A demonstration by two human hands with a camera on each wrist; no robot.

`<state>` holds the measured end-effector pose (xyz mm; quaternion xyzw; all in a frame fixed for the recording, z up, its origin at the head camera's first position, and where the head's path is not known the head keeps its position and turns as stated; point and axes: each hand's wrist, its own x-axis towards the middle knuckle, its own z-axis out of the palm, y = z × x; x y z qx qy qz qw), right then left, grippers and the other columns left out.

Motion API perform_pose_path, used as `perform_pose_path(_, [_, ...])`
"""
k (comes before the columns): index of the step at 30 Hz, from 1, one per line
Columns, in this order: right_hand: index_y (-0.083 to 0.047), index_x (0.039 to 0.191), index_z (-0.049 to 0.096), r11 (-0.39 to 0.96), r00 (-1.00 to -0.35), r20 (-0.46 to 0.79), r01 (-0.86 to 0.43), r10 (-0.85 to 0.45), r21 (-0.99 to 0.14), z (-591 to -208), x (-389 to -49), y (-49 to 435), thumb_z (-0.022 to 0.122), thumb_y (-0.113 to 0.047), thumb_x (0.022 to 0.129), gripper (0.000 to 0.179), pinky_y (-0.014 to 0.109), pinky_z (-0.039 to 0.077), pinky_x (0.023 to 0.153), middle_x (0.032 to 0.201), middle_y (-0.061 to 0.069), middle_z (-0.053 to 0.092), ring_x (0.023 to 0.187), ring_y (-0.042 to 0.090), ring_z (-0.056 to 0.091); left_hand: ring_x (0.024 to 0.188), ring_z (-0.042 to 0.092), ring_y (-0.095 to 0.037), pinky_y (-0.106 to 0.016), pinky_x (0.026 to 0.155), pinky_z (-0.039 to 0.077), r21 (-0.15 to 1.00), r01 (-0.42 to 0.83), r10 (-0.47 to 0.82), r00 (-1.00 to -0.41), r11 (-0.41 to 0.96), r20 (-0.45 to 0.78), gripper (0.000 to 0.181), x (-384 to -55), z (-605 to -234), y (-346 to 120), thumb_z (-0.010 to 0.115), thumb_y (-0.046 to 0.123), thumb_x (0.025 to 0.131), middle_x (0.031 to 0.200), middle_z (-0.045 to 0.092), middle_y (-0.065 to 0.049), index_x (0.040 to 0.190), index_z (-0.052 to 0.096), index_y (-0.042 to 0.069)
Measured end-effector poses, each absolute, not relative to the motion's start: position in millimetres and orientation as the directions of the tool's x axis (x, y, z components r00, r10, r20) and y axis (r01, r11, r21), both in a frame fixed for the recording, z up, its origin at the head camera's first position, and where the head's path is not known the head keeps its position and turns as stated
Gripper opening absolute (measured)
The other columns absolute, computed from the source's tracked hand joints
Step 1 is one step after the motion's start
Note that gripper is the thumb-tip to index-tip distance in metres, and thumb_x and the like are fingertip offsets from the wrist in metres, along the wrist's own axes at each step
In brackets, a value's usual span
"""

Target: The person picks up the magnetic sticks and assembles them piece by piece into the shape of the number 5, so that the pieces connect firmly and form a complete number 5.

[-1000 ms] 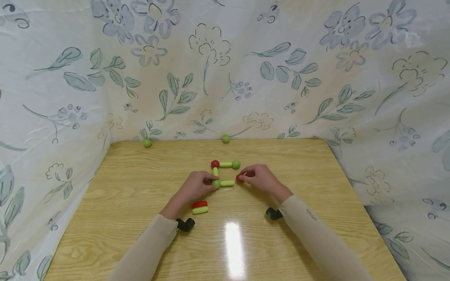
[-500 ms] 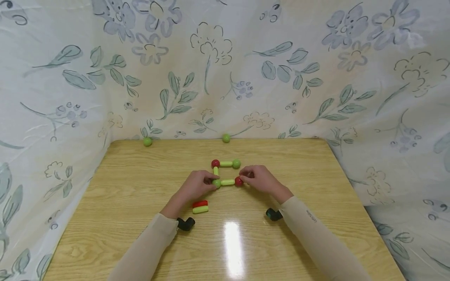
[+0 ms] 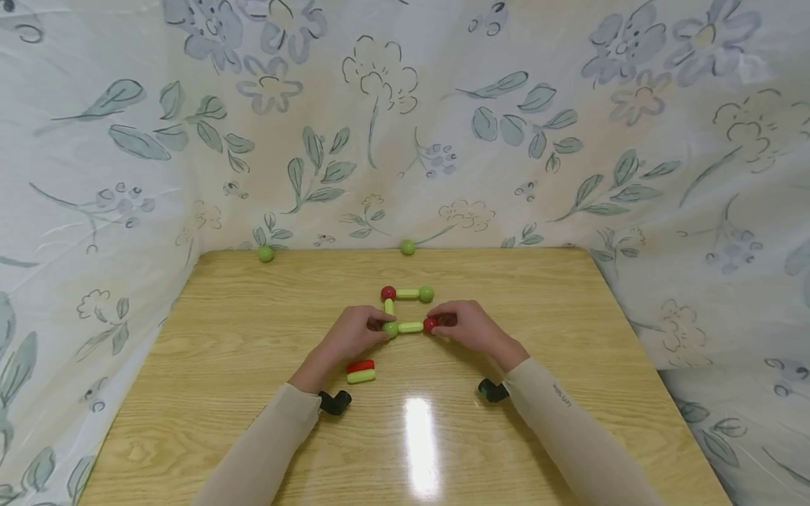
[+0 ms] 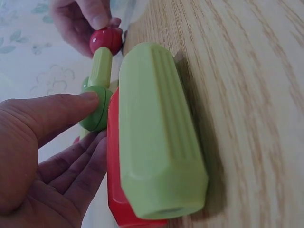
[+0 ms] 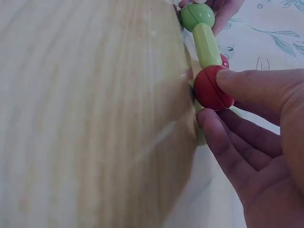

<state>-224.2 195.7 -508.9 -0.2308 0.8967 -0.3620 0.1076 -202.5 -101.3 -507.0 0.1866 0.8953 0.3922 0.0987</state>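
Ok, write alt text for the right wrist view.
The right hand pinches a red ball at one end of a yellow-green rod; the left hand holds a green ball at the other. A wooden tabletop fills the left.

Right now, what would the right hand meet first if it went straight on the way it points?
The right hand pinches the red ball, so that comes first; next, probably the yellow-green rod beside it, though angle and depth are unclear.

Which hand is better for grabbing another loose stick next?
Probably the left hand: the loose red stick and yellow-green stick lie nearer it. The right hand is farther off, pinching a red ball. The left would have to let go of a green ball first.
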Motion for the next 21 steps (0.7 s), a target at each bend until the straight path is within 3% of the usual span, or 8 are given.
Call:
perform_pose_path(11, [-0.017,0.121,0.080,0.613,-0.885,0.017,-0.336,-0.465,-0.715,-518.7,-217.2,199.8,0.085,-0.020,0.098,0.024,0.040,0.059,0.090,0.107,-0.008,0.076,0.099,0.013,0.069,0.092,0.066,-0.011,-0.034,0.085,0.058,0.732,0.262,0.420,-0.907,0.629,-0.036,0.030,-203.1,-507.2,-102.2,0.084,0.013,0.097,0.103,0.073,0.005,0.127,0.082,0.014])
perform_pose_path(21, [-0.017,0.127,0.079,0.589,-0.906,0.036,-0.305,-0.422,-0.748,-529.1,-219.2,199.4,0.083,-0.021,0.100,0.028,0.039,0.058,0.088,0.108,-0.007,0.075,0.097,0.014,0.068,0.092,0.065,-0.013,-0.034,0.085,0.058,0.736,0.240,0.400,-0.915,0.633,-0.045,0.033,-201.7,-505.9,-101.9,0.083,0.012,0.097,0.103,0.073,0.005,0.130,0.081,0.014])
